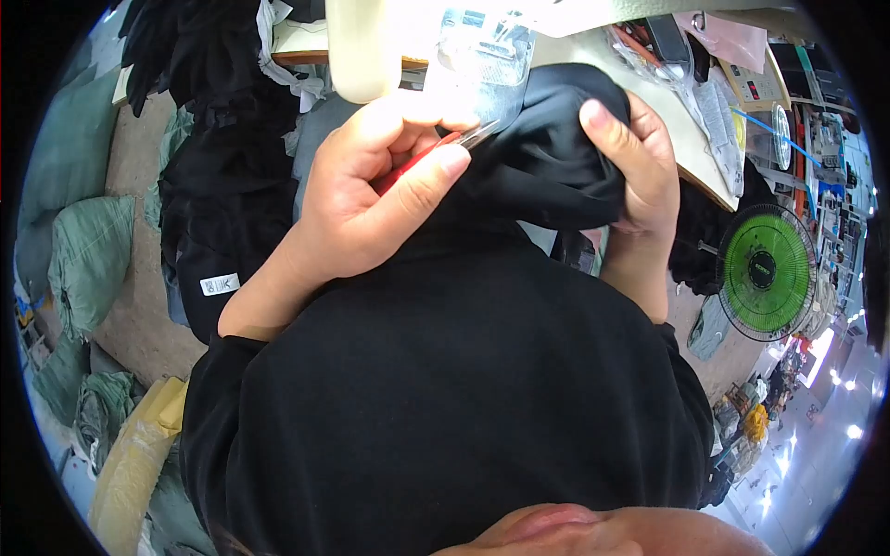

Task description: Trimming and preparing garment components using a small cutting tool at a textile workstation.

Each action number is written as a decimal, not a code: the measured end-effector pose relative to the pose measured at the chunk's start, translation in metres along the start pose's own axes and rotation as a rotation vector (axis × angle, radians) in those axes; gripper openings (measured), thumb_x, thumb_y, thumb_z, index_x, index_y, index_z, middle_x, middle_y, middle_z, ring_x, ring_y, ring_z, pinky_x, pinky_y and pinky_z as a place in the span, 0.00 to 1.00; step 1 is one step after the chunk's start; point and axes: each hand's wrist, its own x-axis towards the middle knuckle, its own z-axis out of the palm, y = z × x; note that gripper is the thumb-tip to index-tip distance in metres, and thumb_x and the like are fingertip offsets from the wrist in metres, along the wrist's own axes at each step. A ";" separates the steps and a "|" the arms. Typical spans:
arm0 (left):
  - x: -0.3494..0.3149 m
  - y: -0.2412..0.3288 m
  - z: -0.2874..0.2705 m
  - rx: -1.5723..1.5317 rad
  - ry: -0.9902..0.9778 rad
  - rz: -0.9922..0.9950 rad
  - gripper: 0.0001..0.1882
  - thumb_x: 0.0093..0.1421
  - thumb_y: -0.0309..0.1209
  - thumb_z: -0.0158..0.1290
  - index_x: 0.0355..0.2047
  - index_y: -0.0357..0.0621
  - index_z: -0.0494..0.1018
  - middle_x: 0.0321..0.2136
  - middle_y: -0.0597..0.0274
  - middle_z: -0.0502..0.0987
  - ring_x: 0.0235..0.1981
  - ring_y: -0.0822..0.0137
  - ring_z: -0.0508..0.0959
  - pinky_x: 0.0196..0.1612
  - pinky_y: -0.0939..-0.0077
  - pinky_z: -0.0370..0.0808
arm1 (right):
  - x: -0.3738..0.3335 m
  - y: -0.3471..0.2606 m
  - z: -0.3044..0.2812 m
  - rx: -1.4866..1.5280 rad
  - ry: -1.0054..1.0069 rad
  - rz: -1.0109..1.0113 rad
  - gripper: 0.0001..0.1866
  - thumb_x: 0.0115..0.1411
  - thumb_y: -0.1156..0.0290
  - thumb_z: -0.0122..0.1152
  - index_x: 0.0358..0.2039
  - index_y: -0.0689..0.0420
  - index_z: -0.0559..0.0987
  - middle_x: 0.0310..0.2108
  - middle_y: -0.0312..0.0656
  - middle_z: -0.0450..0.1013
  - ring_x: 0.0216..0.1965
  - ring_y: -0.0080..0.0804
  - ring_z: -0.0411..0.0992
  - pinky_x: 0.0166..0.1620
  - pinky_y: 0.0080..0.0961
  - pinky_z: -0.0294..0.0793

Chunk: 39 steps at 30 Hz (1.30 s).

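My left hand (380,190) is closed around red-handled thread snips (414,167), whose slim metal tips point right toward the black fabric. Bunched and folded, the black fabric (556,157) is gripped in my right hand (640,171), with the thumb lying on top and the fingers behind it. The snips' tips are close to the left edge of the fabric; whether they touch it I cannot tell. Just beyond both hands is a sewing machine (364,46) with a cream body and a brightly lit metal plate (473,69).
Black garments (227,185) are heaped to the left, one with a white label (220,284). Green sacks (91,264) and a yellow wrapped roll (134,463) lie farther left. A green fan (767,271) stands at right, below the worktable (686,139) with tools and plastic bags.
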 end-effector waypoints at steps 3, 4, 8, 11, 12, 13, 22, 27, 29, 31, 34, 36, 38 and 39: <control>0.002 0.003 0.003 0.301 0.100 0.191 0.16 0.63 0.25 0.58 0.51 0.36 0.76 0.27 0.65 0.75 0.23 0.79 0.69 0.27 0.85 0.66 | 0.009 0.011 0.023 0.052 0.025 -0.093 0.08 0.64 0.74 0.63 0.40 0.65 0.81 0.32 0.37 0.80 0.30 0.18 0.77 0.35 0.14 0.76; 0.003 0.004 0.003 0.302 0.105 0.191 0.16 0.63 0.25 0.58 0.51 0.36 0.76 0.27 0.65 0.75 0.23 0.79 0.69 0.27 0.85 0.66 | 0.011 0.015 0.028 0.064 0.027 -0.109 0.08 0.65 0.74 0.62 0.41 0.65 0.81 0.32 0.37 0.80 0.30 0.17 0.77 0.34 0.14 0.76; 0.007 0.005 -0.002 0.570 0.087 0.356 0.18 0.60 0.25 0.61 0.50 0.35 0.78 0.26 0.60 0.77 0.22 0.73 0.72 0.27 0.82 0.68 | 0.010 0.024 0.034 -0.037 0.009 -0.186 0.09 0.67 0.74 0.60 0.43 0.66 0.81 0.35 0.36 0.80 0.33 0.15 0.76 0.38 0.13 0.75; 0.008 0.001 -0.003 0.623 0.118 0.396 0.18 0.59 0.25 0.62 0.50 0.35 0.78 0.26 0.61 0.77 0.22 0.73 0.72 0.26 0.82 0.68 | 0.009 0.030 0.035 -0.093 -0.014 -0.239 0.10 0.67 0.74 0.59 0.45 0.66 0.81 0.36 0.35 0.80 0.34 0.13 0.75 0.39 0.12 0.75; 0.009 0.000 -0.001 0.617 0.129 0.391 0.18 0.58 0.24 0.62 0.50 0.35 0.78 0.25 0.61 0.77 0.21 0.73 0.72 0.26 0.82 0.68 | 0.009 0.031 0.035 -0.112 -0.025 -0.268 0.10 0.67 0.74 0.59 0.45 0.66 0.81 0.36 0.35 0.80 0.34 0.13 0.75 0.39 0.11 0.74; 0.010 -0.002 -0.001 0.613 0.137 0.386 0.18 0.58 0.24 0.62 0.49 0.35 0.78 0.25 0.61 0.77 0.21 0.73 0.72 0.26 0.82 0.68 | 0.009 0.032 0.034 -0.140 -0.042 -0.278 0.10 0.67 0.74 0.59 0.45 0.66 0.80 0.36 0.34 0.79 0.34 0.13 0.74 0.39 0.11 0.74; 0.010 -0.008 -0.003 0.607 0.174 0.375 0.19 0.57 0.23 0.63 0.50 0.37 0.78 0.26 0.60 0.78 0.22 0.74 0.73 0.27 0.83 0.69 | 0.012 0.039 0.038 -0.167 -0.007 -0.330 0.09 0.67 0.74 0.60 0.44 0.66 0.80 0.35 0.33 0.79 0.33 0.13 0.74 0.38 0.11 0.73; 0.010 -0.008 -0.001 0.563 0.189 0.343 0.18 0.57 0.23 0.63 0.49 0.37 0.79 0.28 0.59 0.80 0.23 0.73 0.74 0.27 0.83 0.70 | 0.013 0.040 0.031 -0.250 -0.047 -0.353 0.08 0.67 0.74 0.60 0.42 0.66 0.80 0.35 0.34 0.80 0.34 0.14 0.74 0.39 0.12 0.74; 0.010 -0.009 -0.003 0.569 0.185 0.352 0.18 0.57 0.23 0.63 0.49 0.37 0.79 0.28 0.59 0.80 0.23 0.73 0.75 0.27 0.82 0.70 | 0.012 0.040 0.031 -0.286 -0.042 -0.351 0.08 0.66 0.75 0.61 0.42 0.66 0.80 0.35 0.34 0.80 0.35 0.14 0.74 0.40 0.13 0.74; 0.011 -0.008 -0.005 0.611 0.160 0.372 0.18 0.57 0.24 0.63 0.49 0.36 0.79 0.29 0.58 0.81 0.23 0.73 0.76 0.28 0.82 0.71 | 0.012 0.038 0.033 -0.264 -0.049 -0.351 0.08 0.66 0.75 0.61 0.42 0.66 0.80 0.35 0.35 0.80 0.36 0.14 0.75 0.41 0.13 0.74; 0.009 -0.004 -0.005 0.636 0.149 0.325 0.18 0.57 0.25 0.63 0.48 0.36 0.79 0.29 0.58 0.81 0.24 0.73 0.76 0.28 0.82 0.71 | 0.012 0.039 0.033 -0.272 -0.057 -0.368 0.08 0.66 0.75 0.61 0.42 0.66 0.80 0.36 0.35 0.80 0.36 0.14 0.75 0.41 0.13 0.74; 0.009 -0.005 -0.005 0.617 0.145 0.328 0.17 0.58 0.25 0.62 0.48 0.36 0.78 0.29 0.59 0.81 0.24 0.73 0.77 0.28 0.82 0.71 | 0.012 0.037 0.033 -0.276 -0.066 -0.350 0.08 0.66 0.75 0.61 0.42 0.66 0.80 0.36 0.35 0.80 0.36 0.14 0.75 0.41 0.13 0.74; 0.008 -0.006 -0.005 0.597 0.138 0.334 0.16 0.59 0.25 0.62 0.48 0.36 0.78 0.29 0.60 0.81 0.25 0.74 0.77 0.28 0.82 0.71 | 0.011 0.036 0.033 -0.279 -0.073 -0.334 0.08 0.66 0.75 0.60 0.42 0.66 0.80 0.36 0.35 0.80 0.36 0.14 0.74 0.42 0.13 0.74; 0.007 -0.007 -0.003 0.494 0.149 0.267 0.15 0.61 0.25 0.60 0.49 0.36 0.78 0.29 0.61 0.81 0.25 0.75 0.77 0.28 0.83 0.72 | 0.012 0.037 0.033 -0.263 -0.075 -0.327 0.08 0.67 0.75 0.60 0.42 0.66 0.80 0.36 0.35 0.80 0.36 0.14 0.74 0.42 0.14 0.74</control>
